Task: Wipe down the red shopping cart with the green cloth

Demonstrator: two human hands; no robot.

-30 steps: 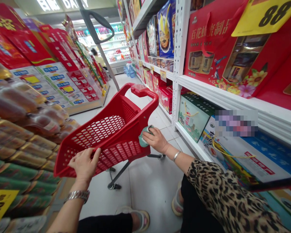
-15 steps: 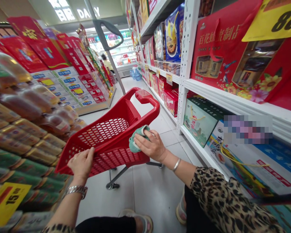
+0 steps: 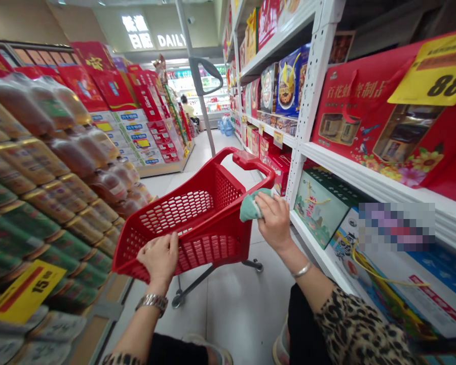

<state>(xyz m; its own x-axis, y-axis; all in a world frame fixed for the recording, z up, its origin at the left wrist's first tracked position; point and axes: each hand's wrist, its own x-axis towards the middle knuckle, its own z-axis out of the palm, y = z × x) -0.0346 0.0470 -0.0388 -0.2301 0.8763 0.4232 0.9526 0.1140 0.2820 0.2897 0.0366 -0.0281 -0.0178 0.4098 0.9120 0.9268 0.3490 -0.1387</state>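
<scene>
A red plastic shopping cart (image 3: 216, 252) with perforated sides stands in front of me on grey legs with casters. My left hand (image 3: 160, 257) is closed over the rim of its near side, toward the left end. In my right hand (image 3: 274, 218) is a green cloth (image 3: 251, 205), pressed against the cart's upper right rim close to the curved handle (image 3: 253, 161). The fingers lie bent over the cloth and hide part of it. The basket holds nothing that I can see.
White shelving (image 3: 302, 126) with red gift boxes (image 3: 349, 116) runs along my right. Stacked cans (image 3: 57, 197) and bottle packs (image 3: 110, 185) line the left. A grey pole (image 3: 209, 119) rises behind the cart. Farther down the aisle are water jugs (image 3: 225, 125) and a person (image 3: 187, 107).
My right hand has slid the cloth along the rim toward the handle end. The left hand keeps its hold on the rim. The whole view has shifted, so the cart appears farther right.
</scene>
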